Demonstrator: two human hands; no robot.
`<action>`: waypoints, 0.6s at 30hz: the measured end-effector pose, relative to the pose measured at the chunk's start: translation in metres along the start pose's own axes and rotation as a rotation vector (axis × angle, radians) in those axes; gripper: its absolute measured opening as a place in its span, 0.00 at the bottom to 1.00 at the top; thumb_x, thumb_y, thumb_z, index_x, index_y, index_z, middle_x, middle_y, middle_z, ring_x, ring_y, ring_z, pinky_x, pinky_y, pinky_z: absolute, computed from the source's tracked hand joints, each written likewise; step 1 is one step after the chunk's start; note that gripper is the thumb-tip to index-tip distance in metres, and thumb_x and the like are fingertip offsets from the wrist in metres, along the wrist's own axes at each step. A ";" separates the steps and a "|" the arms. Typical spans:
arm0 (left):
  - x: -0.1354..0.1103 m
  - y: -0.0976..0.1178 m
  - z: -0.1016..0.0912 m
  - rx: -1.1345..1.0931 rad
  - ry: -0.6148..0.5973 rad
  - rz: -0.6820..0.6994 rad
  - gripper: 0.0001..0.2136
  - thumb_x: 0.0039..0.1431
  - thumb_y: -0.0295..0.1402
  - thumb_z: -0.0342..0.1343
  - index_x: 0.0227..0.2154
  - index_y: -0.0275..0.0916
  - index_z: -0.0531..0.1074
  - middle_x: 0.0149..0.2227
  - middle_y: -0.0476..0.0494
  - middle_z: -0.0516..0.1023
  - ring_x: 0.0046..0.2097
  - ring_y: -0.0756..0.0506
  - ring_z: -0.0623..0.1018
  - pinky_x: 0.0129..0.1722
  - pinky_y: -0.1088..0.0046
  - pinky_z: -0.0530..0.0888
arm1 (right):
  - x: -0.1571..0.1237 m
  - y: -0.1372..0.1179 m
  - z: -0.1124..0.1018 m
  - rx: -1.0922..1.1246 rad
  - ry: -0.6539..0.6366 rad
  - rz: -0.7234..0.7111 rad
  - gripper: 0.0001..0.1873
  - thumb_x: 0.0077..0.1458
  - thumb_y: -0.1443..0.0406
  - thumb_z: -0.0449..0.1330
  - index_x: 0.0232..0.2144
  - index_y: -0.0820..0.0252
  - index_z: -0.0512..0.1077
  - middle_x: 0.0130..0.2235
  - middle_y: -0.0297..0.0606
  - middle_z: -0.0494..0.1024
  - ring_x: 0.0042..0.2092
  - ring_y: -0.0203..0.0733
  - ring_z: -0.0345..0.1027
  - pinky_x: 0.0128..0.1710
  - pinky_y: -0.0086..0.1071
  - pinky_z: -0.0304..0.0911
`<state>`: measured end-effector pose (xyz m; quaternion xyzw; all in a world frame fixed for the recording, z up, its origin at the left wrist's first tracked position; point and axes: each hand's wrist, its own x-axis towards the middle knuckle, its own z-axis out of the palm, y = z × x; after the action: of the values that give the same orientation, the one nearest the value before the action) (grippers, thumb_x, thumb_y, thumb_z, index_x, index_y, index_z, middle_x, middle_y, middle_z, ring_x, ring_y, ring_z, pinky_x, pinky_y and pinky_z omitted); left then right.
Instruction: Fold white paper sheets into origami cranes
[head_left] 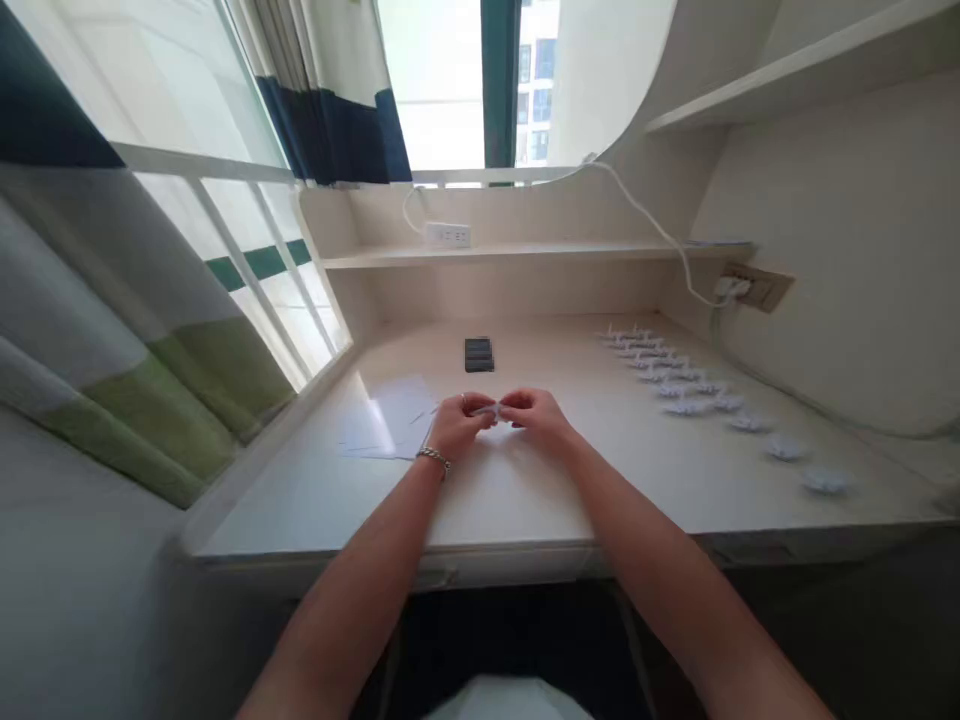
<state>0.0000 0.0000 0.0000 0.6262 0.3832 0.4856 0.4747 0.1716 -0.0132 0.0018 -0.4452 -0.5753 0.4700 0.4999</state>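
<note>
My left hand (pixel 459 423) and my right hand (pixel 534 415) meet over the middle of the pale desk (pixel 525 490). Both pinch a small white folded paper piece (pixel 495 411) between their fingertips, just above the desk top. A bracelet sits on my left wrist. A loose pile of white paper sheets (pixel 390 415) lies just left of my left hand.
Several small folded white paper figures (pixel 679 383) run in a row along the desk's right side. A dark phone (pixel 478 354) lies flat behind my hands. A white power strip (pixel 448 235) sits on the back shelf, a wall socket (pixel 750 288) at right. Windows and curtains stand at left.
</note>
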 end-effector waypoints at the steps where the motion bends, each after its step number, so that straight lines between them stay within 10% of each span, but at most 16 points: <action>1: 0.000 0.000 0.000 -0.001 -0.003 -0.003 0.10 0.41 0.29 0.66 0.29 0.32 0.77 0.23 0.45 0.78 0.27 0.50 0.76 0.29 0.74 0.73 | 0.000 0.001 0.000 0.000 -0.007 0.000 0.11 0.41 0.62 0.66 0.30 0.61 0.75 0.29 0.36 0.78 0.31 0.37 0.71 0.31 0.30 0.64; 18: 0.000 0.002 0.001 -0.092 0.005 -0.085 0.13 0.39 0.34 0.69 0.28 0.33 0.75 0.25 0.45 0.79 0.27 0.49 0.78 0.29 0.72 0.75 | 0.000 0.004 0.005 0.147 -0.003 0.033 0.12 0.37 0.63 0.69 0.27 0.62 0.77 0.25 0.35 0.78 0.29 0.37 0.72 0.31 0.32 0.67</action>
<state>0.0014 -0.0013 0.0020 0.5857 0.3880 0.4836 0.5220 0.1669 -0.0135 -0.0024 -0.4158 -0.5327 0.5199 0.5226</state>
